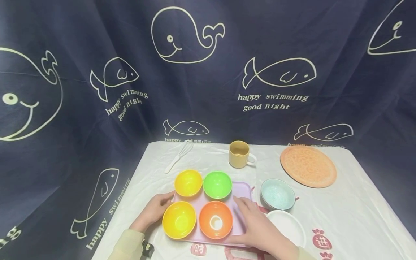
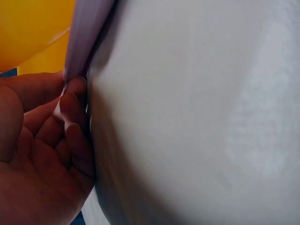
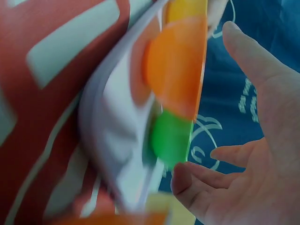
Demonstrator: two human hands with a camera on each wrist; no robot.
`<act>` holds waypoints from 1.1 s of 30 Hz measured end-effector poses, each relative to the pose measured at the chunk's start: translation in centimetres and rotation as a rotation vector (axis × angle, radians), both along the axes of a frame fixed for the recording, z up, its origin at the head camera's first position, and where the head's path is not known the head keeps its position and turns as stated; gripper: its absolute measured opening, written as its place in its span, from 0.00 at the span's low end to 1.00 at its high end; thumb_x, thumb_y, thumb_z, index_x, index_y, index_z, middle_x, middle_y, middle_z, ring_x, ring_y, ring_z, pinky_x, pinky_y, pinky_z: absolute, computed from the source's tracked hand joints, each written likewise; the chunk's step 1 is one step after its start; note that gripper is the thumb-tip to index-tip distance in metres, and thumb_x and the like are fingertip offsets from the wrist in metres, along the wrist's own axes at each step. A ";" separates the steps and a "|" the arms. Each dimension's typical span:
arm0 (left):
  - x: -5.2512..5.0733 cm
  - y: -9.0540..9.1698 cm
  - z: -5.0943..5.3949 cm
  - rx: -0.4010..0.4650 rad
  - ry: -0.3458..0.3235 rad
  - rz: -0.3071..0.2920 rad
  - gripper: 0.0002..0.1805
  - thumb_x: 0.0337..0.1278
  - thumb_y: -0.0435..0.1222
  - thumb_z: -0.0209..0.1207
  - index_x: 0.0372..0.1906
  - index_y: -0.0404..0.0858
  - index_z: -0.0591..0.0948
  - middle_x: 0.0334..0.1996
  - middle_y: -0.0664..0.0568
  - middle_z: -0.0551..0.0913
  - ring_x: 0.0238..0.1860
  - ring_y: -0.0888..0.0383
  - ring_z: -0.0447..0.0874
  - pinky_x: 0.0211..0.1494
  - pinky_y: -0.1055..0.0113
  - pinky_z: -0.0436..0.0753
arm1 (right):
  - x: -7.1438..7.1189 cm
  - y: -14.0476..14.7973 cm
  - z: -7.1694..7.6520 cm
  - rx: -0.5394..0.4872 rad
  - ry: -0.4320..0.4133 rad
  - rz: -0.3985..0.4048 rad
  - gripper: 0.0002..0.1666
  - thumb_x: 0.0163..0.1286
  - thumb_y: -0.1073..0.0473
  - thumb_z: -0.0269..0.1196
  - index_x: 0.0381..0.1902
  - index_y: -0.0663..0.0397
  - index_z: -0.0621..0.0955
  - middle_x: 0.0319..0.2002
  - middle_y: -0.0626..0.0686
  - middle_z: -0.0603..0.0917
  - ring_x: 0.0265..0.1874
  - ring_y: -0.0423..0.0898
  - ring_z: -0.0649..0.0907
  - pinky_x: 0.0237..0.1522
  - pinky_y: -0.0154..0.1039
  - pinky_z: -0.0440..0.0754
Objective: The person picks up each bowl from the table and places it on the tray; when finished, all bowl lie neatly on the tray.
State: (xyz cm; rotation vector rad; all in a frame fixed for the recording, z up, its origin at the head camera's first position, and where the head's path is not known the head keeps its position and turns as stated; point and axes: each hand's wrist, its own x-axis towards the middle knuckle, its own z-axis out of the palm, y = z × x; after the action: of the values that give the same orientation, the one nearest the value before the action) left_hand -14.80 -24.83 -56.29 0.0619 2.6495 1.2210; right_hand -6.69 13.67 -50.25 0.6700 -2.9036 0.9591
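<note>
A lilac tray [image 1: 242, 188] carries an orange bowl [image 1: 208, 213], a green bowl [image 1: 217, 185] and two yellow bowls, the near one [image 1: 179, 220] beside the orange and the far one [image 1: 188, 183] beside the green. At the tray's left side my left hand [image 1: 155, 212] pinches its rim [image 2: 89, 35], thumb and curled fingertips meeting at the edge in the left wrist view. Over the tray's right side, my right hand [image 1: 258, 225] is spread with nothing in it. In the right wrist view its fingers [image 3: 183, 180] come close to the green bowl [image 3: 171, 138]; whether they touch, I cannot tell.
Behind the tray lie a white whisk [image 1: 178, 158] and a tan mug [image 1: 238, 155] with a white handle. To the right are a light blue bowl [image 1: 277, 194], a white plate [image 1: 289, 225] partly behind my right hand, and a round orange-brown board [image 1: 308, 167]. A dark printed curtain [image 1: 208, 90] hangs beyond.
</note>
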 end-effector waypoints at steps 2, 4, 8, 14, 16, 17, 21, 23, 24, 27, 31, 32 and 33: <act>0.0 -0.1 0.0 -0.005 -0.011 0.011 0.25 0.73 0.37 0.63 0.72 0.46 0.79 0.67 0.48 0.81 0.71 0.39 0.73 0.71 0.36 0.71 | 0.4 1.3 0.3 0.017 0.013 -0.041 0.75 0.42 0.20 0.76 0.78 0.57 0.67 0.68 0.55 0.74 0.64 0.53 0.77 0.66 0.58 0.78; -0.1 -0.2 -0.1 -0.006 -0.013 0.015 0.25 0.72 0.37 0.63 0.72 0.46 0.79 0.67 0.48 0.81 0.71 0.40 0.73 0.71 0.36 0.71 | 0.8 2.6 0.6 0.022 0.029 -0.071 0.73 0.42 0.26 0.80 0.78 0.58 0.67 0.68 0.57 0.75 0.64 0.55 0.77 0.66 0.60 0.77; 0.0 -0.3 -0.1 -0.008 -0.003 0.007 0.25 0.72 0.37 0.63 0.71 0.46 0.79 0.66 0.47 0.81 0.70 0.39 0.74 0.71 0.36 0.72 | 1.7 5.2 0.7 0.056 0.060 -0.142 0.72 0.42 0.28 0.82 0.78 0.56 0.67 0.67 0.58 0.75 0.63 0.56 0.77 0.62 0.61 0.80; 0.1 -0.4 -0.2 -0.022 0.009 0.002 0.25 0.73 0.36 0.62 0.72 0.45 0.79 0.66 0.46 0.81 0.70 0.39 0.75 0.70 0.36 0.73 | 3.4 9.1 0.1 0.084 0.052 -0.258 0.76 0.41 0.22 0.79 0.77 0.59 0.66 0.68 0.64 0.73 0.65 0.65 0.73 0.56 0.71 0.78; 0.0 -0.4 -0.1 -0.026 0.011 0.002 0.25 0.73 0.35 0.62 0.72 0.45 0.79 0.66 0.47 0.81 0.70 0.39 0.75 0.70 0.37 0.73 | 3.8 10.2 -0.3 0.092 0.037 -0.291 0.77 0.39 0.22 0.80 0.77 0.61 0.66 0.67 0.65 0.72 0.64 0.65 0.72 0.53 0.73 0.78; 0.0 -0.4 -0.2 -0.027 0.015 0.000 0.25 0.73 0.35 0.62 0.72 0.45 0.79 0.66 0.46 0.81 0.70 0.39 0.75 0.70 0.37 0.73 | 4.0 10.7 -0.5 0.092 0.040 -0.302 0.77 0.38 0.22 0.80 0.76 0.63 0.66 0.66 0.65 0.72 0.63 0.65 0.73 0.52 0.73 0.78; 0.1 -0.4 -0.1 -0.024 0.021 -0.007 0.25 0.72 0.34 0.62 0.71 0.44 0.79 0.66 0.46 0.81 0.70 0.39 0.75 0.70 0.37 0.73 | 4.6 12.0 -1.8 0.098 0.092 -0.316 0.78 0.34 0.23 0.82 0.72 0.69 0.69 0.61 0.65 0.75 0.58 0.63 0.76 0.51 0.68 0.79; 0.1 -0.3 -0.1 -0.024 0.021 -0.009 0.25 0.72 0.34 0.62 0.71 0.44 0.79 0.66 0.46 0.82 0.70 0.39 0.75 0.70 0.37 0.73 | 4.8 12.4 -2.4 0.104 0.112 -0.319 0.79 0.32 0.23 0.83 0.70 0.71 0.70 0.59 0.65 0.77 0.55 0.63 0.77 0.49 0.66 0.81; 0.1 -0.3 -0.1 -0.022 0.019 -0.009 0.25 0.72 0.34 0.62 0.71 0.44 0.79 0.66 0.46 0.81 0.70 0.39 0.75 0.70 0.37 0.73 | 4.9 12.5 -2.6 0.109 0.110 -0.323 0.79 0.31 0.23 0.83 0.70 0.71 0.71 0.59 0.65 0.77 0.54 0.63 0.78 0.47 0.65 0.82; 0.1 -0.1 0.0 -0.024 0.010 -0.004 0.25 0.72 0.35 0.62 0.72 0.44 0.79 0.66 0.47 0.81 0.70 0.39 0.74 0.70 0.37 0.72 | 5.1 12.5 -3.1 0.116 0.081 -0.335 0.80 0.31 0.22 0.82 0.71 0.70 0.70 0.60 0.65 0.77 0.54 0.64 0.79 0.40 0.65 0.83; 0.1 0.0 0.1 -0.022 0.008 -0.005 0.25 0.72 0.35 0.62 0.71 0.45 0.79 0.66 0.46 0.81 0.70 0.39 0.74 0.70 0.36 0.72 | 5.3 12.4 -3.5 0.096 0.086 -0.322 0.80 0.30 0.23 0.83 0.72 0.70 0.70 0.61 0.64 0.77 0.55 0.62 0.79 0.42 0.64 0.83; 0.1 0.0 0.1 -0.021 0.008 -0.006 0.25 0.72 0.35 0.62 0.71 0.45 0.79 0.66 0.46 0.81 0.70 0.39 0.74 0.70 0.36 0.72 | 5.3 12.3 -3.6 0.092 0.104 -0.316 0.80 0.30 0.24 0.83 0.71 0.71 0.70 0.60 0.63 0.78 0.55 0.60 0.80 0.43 0.63 0.83; 0.1 0.0 0.0 -0.017 0.013 -0.008 0.25 0.72 0.34 0.62 0.71 0.44 0.79 0.66 0.46 0.81 0.70 0.39 0.74 0.70 0.36 0.72 | 5.2 12.2 -3.6 0.086 0.122 -0.310 0.81 0.29 0.24 0.84 0.71 0.71 0.70 0.60 0.63 0.78 0.54 0.59 0.80 0.45 0.62 0.83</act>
State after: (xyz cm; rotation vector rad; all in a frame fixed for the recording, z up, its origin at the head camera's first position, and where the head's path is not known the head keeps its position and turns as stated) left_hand -14.74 -24.82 -56.25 0.0776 2.6674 1.2001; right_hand -1.49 25.91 -53.88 0.2565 -2.8370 0.7336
